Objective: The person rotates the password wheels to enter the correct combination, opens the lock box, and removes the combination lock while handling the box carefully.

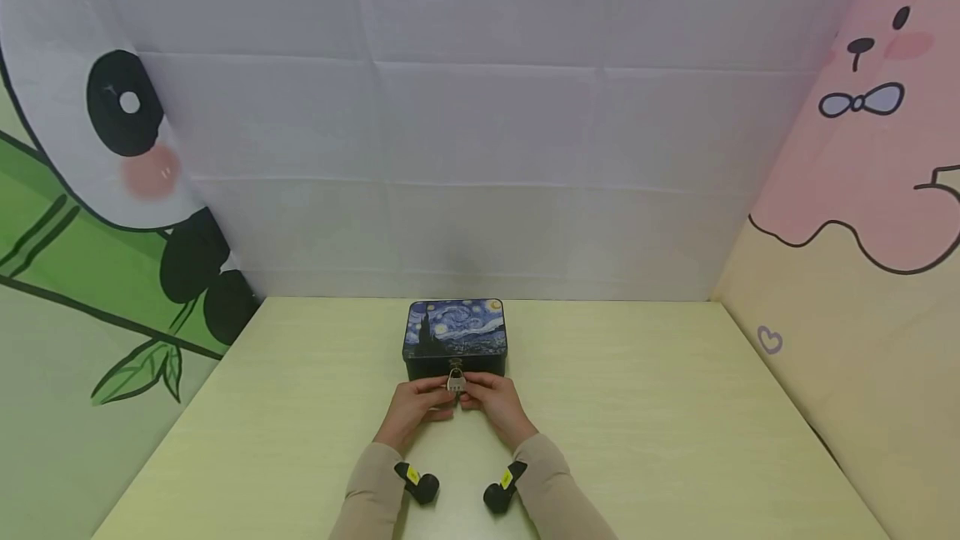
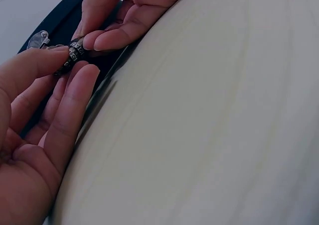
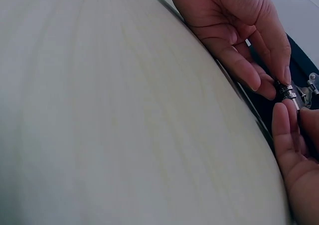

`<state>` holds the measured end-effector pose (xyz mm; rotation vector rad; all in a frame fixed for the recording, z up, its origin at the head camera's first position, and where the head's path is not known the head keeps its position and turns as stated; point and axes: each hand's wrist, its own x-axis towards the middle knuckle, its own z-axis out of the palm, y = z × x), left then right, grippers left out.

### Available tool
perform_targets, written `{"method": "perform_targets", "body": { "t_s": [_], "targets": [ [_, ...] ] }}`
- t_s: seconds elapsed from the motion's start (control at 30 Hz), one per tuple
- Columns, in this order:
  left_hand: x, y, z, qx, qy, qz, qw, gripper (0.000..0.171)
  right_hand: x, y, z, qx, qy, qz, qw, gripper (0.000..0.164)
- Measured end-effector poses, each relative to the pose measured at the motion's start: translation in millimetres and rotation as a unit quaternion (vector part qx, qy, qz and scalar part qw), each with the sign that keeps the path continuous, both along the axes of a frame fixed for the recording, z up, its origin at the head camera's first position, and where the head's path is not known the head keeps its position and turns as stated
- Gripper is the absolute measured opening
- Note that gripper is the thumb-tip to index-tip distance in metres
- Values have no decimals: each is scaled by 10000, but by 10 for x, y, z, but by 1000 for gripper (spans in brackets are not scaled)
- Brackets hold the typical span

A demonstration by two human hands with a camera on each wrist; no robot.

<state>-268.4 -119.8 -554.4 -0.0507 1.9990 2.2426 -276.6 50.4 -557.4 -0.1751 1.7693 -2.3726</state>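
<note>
A tin box (image 1: 454, 330) with a swirling blue night-sky picture on its lid stands with its lid down. From the clasp at its front hangs a small silver combination padlock (image 1: 456, 382), its number dials showing in the left wrist view (image 2: 75, 52). My left hand (image 1: 414, 408) pinches the padlock from the left with thumb and fingers. From the other side, my right hand (image 1: 498, 403) pinches it too. Close up, the metal clasp (image 2: 39, 39) sits just beside the dials, and the fingers partly cover the lock body.
The box rests on a pale yellow table (image 1: 637, 415), near its back edge. Behind it hangs a creased white cloth (image 1: 480, 123). Side walls bear a panda drawing (image 1: 67, 107) on the left and a pink animal (image 1: 847, 157) on the right.
</note>
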Motion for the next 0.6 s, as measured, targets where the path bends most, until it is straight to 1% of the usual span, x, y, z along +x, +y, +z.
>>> {"method": "perform_targets", "body": {
  "t_s": [0.17,0.4,0.53,0.6],
  "targets": [
    [1,9,9,-11,-73,53,10000,37,1,11,-6,3,-32,49,10000,30],
    [15,9,37,-23,-118,59,9999,36,1,32,-27,-55,96,176,9998,30],
    [3,12,21,-56,-161,115,9998,36,-4,36,-29,-106,81,227,9997,31],
    [-8,14,8,-4,-170,180,9997,35,-8,37,-30,-135,100,252,9995,32]
  ]
}}
